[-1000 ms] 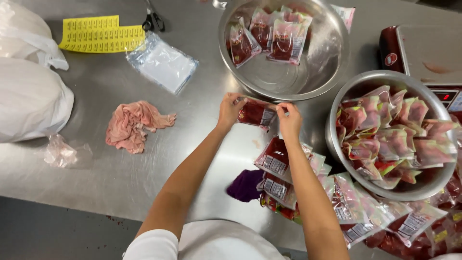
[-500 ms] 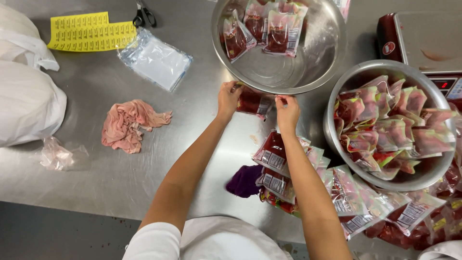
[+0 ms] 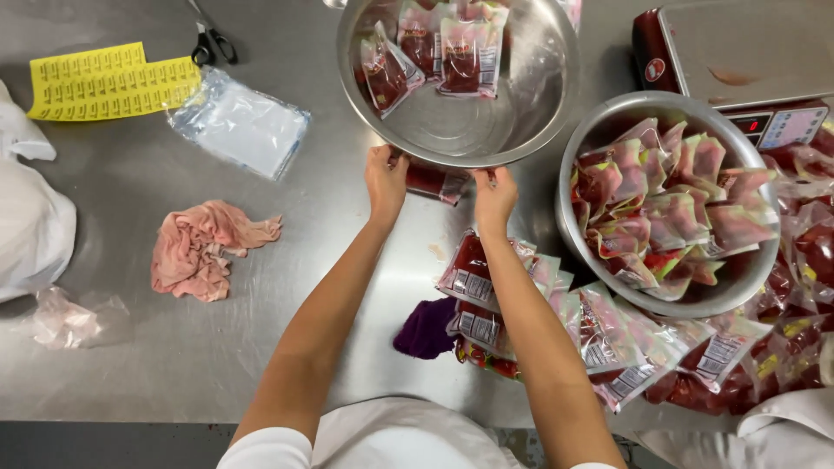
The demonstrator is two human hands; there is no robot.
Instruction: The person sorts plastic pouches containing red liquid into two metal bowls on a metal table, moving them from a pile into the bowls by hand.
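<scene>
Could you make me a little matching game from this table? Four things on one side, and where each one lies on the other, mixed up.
Things:
1. scissors
2. pink cloth
3. purple cloth
4. red packet

Places:
A. pinched between the left hand and right hand, under the rim of the near-empty bowl
B. at the top edge, right of the yellow label sheets
C. crumpled on bare steel, left of the forearms
D. between the forearms, beside the heap of packets

Pairs: 1-B, 2-C, 3-D, 4-A
</scene>
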